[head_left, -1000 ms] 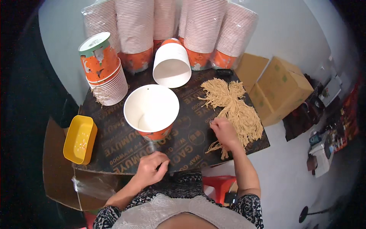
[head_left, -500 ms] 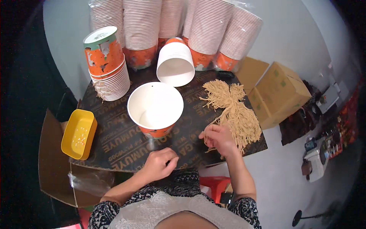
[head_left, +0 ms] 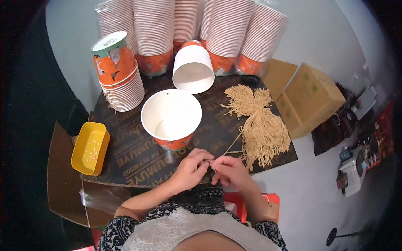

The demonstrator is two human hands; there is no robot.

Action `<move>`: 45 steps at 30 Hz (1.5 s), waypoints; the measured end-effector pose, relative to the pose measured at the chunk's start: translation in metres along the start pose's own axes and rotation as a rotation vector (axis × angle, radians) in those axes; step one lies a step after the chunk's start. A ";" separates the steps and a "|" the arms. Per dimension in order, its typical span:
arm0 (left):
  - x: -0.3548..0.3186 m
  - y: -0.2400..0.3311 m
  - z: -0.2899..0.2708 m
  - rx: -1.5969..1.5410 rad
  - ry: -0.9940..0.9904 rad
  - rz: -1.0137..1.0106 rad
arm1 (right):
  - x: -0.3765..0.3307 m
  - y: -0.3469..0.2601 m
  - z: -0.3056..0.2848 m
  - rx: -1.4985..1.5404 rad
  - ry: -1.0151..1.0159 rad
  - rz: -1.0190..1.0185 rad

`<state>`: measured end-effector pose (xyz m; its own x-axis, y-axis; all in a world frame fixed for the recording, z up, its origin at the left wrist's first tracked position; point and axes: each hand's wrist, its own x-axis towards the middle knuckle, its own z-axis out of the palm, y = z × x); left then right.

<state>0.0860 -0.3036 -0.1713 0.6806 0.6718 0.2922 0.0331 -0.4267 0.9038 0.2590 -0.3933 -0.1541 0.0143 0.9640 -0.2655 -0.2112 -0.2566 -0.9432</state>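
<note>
At the near edge of the dark plywood surface [head_left: 125, 163], the left hand [head_left: 190, 167] and right hand [head_left: 230, 172] meet fingertip to fingertip, both pinched narrow on a thin tan string [head_left: 231, 146] that runs up to the heap of cut tan strings [head_left: 259, 125] at the right edge. Just beyond the hands stands an open white-lined orange paper bucket [head_left: 171, 118], empty inside. Behind it another white paper bucket [head_left: 193, 69] lies on its side, also empty. A yellow plastic tray [head_left: 90, 148] at the left edge holds small pale bits.
</note>
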 end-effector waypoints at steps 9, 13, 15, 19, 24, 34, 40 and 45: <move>-0.006 -0.008 -0.004 -0.037 -0.137 -0.061 | 0.002 0.036 0.017 -0.162 -0.116 -0.036; -0.007 0.008 -0.004 -0.109 -0.165 -0.284 | 0.003 0.038 0.024 -0.319 -0.112 -0.090; -0.010 -0.002 -0.002 -0.135 -0.121 -0.248 | 0.001 0.033 0.026 -0.361 -0.083 -0.084; -0.009 0.002 -0.002 -0.260 -0.059 -0.287 | -0.016 0.017 0.022 -0.438 -0.065 -0.055; -0.014 0.008 -0.010 -0.307 -0.057 -0.344 | -0.031 0.002 0.006 -0.759 0.377 -0.583; -0.018 0.025 -0.033 -0.291 -0.228 -0.370 | 0.005 0.012 0.000 -0.822 0.232 -0.907; -0.027 0.021 -0.060 -0.172 -0.114 -0.445 | 0.001 0.010 -0.005 -0.726 0.335 -0.800; -0.035 0.012 -0.066 -0.190 -0.025 -0.431 | 0.001 0.016 -0.011 -0.718 0.408 -0.723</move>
<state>0.0141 -0.2927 -0.1500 0.6516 0.7477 -0.1276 0.1834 0.0079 0.9830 0.2663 -0.3976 -0.1719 0.2561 0.8414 0.4758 0.5937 0.2515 -0.7643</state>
